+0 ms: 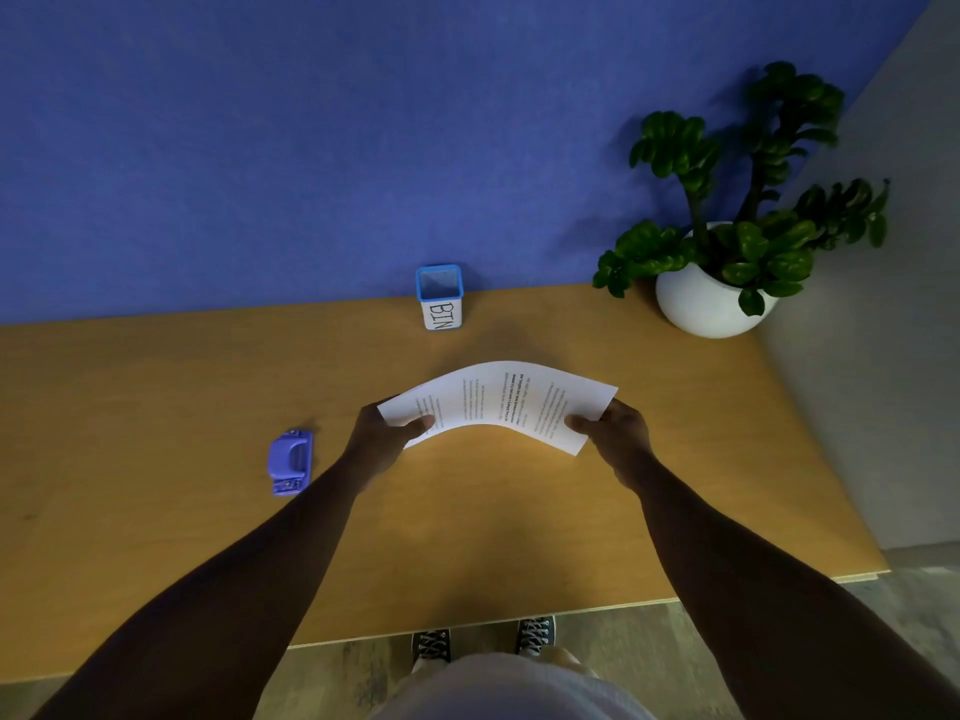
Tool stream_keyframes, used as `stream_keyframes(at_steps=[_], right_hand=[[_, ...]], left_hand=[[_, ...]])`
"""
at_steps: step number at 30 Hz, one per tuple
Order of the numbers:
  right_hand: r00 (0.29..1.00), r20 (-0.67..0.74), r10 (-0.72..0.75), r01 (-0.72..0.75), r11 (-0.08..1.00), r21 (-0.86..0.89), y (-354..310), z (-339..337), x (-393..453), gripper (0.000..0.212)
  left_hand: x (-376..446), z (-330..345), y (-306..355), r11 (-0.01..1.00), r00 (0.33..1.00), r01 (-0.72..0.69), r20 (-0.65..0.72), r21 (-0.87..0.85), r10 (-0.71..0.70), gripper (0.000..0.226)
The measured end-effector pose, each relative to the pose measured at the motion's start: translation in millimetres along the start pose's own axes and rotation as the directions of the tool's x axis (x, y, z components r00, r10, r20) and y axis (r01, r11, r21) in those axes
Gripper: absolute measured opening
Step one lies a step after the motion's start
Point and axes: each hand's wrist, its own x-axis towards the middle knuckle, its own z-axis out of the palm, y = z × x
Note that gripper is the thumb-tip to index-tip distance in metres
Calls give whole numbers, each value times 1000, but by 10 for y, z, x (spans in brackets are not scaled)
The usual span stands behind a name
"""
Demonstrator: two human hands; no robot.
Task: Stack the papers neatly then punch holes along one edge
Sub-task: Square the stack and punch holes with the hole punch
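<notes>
The papers (498,402) are held arched above the table (156,407), pinched at one end by the left hand (382,433) and at the other by the right hand (618,433). Edges should be tapped square before the hole punch (291,462), lying off to the left, is reached for.

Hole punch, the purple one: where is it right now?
In the head view, the small purple plastic hole punch sits on the wooden table, left of the left hand and apart from it.

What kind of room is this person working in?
Probably an office or study nook: a wooden desk against a blue felt partition, with a hole punch, printed papers and a potted plant.
</notes>
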Motion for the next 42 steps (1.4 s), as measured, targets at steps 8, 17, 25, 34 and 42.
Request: stream_keyframes(at_steps=[8, 17, 25, 34, 42], right_hand=[[998, -22, -54, 51, 994, -100, -67, 64, 62, 17], [999, -6, -32, 33, 982, 188, -168, -25, 97, 16], [1000, 5, 20, -21, 935, 355, -139, -68, 62, 29], [999, 0, 43, -38, 878, 476, -166, 9, 59, 18], [998, 29, 48, -56, 797, 601, -179, 274, -29, 34]], left_hand=[[80, -34, 126, 997, 998, -61, 36, 53, 59, 12], [122, -110, 351, 985, 985, -173, 20, -4, 173, 14], [126, -165, 367, 984, 984, -164, -81, -75, 158, 16], [116, -63, 458, 905, 983, 1, -164, -426, -79, 31], [115, 158, 624, 781, 984, 5, -135, -624, -115, 25]])
